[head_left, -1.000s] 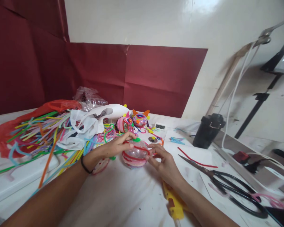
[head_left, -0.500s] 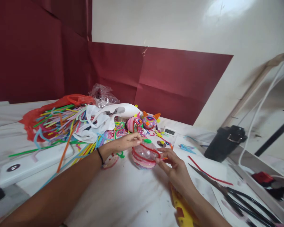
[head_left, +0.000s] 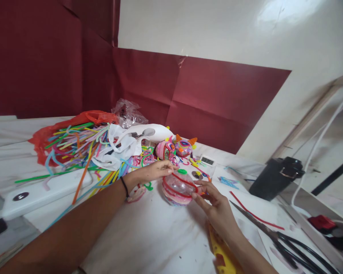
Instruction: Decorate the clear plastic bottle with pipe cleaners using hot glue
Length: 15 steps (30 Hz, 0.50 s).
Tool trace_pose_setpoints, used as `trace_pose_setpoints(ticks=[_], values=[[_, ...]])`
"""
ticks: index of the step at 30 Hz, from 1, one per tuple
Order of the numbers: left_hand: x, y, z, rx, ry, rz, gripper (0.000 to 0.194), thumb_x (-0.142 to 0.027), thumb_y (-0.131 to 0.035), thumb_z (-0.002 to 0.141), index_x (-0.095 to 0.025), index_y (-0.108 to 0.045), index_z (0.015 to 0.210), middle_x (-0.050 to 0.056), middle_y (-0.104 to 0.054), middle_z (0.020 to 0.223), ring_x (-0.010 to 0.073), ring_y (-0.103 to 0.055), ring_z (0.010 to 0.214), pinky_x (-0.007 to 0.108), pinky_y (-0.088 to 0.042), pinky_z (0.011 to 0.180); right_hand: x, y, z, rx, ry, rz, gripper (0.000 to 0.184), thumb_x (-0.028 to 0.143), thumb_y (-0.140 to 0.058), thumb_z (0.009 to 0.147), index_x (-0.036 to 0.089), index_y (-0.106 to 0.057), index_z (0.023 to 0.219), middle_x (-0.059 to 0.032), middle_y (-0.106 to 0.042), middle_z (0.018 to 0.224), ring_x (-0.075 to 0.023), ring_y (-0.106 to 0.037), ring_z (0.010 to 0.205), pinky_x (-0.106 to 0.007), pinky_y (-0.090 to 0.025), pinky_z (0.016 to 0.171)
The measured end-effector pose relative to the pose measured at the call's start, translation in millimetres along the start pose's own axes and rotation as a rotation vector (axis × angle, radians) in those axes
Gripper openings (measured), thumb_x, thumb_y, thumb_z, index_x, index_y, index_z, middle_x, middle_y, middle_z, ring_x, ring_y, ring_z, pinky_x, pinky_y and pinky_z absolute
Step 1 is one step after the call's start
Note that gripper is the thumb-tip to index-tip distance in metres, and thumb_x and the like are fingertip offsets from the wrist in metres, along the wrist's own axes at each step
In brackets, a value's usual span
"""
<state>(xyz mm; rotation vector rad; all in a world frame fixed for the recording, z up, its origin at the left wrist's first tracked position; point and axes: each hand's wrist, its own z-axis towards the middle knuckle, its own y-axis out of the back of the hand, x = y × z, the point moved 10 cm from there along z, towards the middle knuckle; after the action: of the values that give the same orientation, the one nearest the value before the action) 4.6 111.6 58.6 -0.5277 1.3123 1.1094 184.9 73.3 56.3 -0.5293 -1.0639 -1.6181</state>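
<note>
A clear round ball (head_left: pixel 179 186) with pink bands round its lower part and a green piece (head_left: pixel 182 171) on top sits on the white table. A red pipe cleaner (head_left: pixel 175 193) loops round it. At its upper left, the fingers of my left hand (head_left: pixel 160 169) pinch the red pipe cleaner against the ball; the fingertips are partly hidden. My right hand (head_left: pixel 213 199) grips the red pipe cleaner at the ball's right side, thumb and fingers closed there. Two decorated balls, one pink (head_left: pixel 165 150) and one with orange ears (head_left: pixel 184 147), stand behind.
Pipe cleaners (head_left: pixel 80 140) lie heaped on a red plastic bag (head_left: pixel 37 146) at left, near a white power bank-like device (head_left: pixel 45 194). At right are black-handled scissors (head_left: pixel 270 232), a loose red pipe cleaner (head_left: pixel 254 213) and a black container (head_left: pixel 276 178). A yellow tool (head_left: pixel 221 253) lies below my right wrist.
The view has shifted slightly, moving the scene a little to the right in the picture. Both hands keep nearly the same hold at the ball.
</note>
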Motion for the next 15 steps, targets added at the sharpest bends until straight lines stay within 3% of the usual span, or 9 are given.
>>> trace_pose_setpoints(ticks=[15], values=[[5.5,2.6,2.7,-0.013,0.028,-0.019,0.025,-0.043,-0.064,0.084,-0.021,-0.052,0.083,0.011,-0.065,0.128,0.0245,-0.053,0.127,0.043,-0.035,0.109,2.9,-0.1,0.3,-0.012,-0.002,0.027,0.019,0.039,-0.07,0.079,0.021,-0.064,0.075,-0.0109,-0.066,0.111,-0.0282,-0.061,0.106,-0.038,-0.05,0.081]])
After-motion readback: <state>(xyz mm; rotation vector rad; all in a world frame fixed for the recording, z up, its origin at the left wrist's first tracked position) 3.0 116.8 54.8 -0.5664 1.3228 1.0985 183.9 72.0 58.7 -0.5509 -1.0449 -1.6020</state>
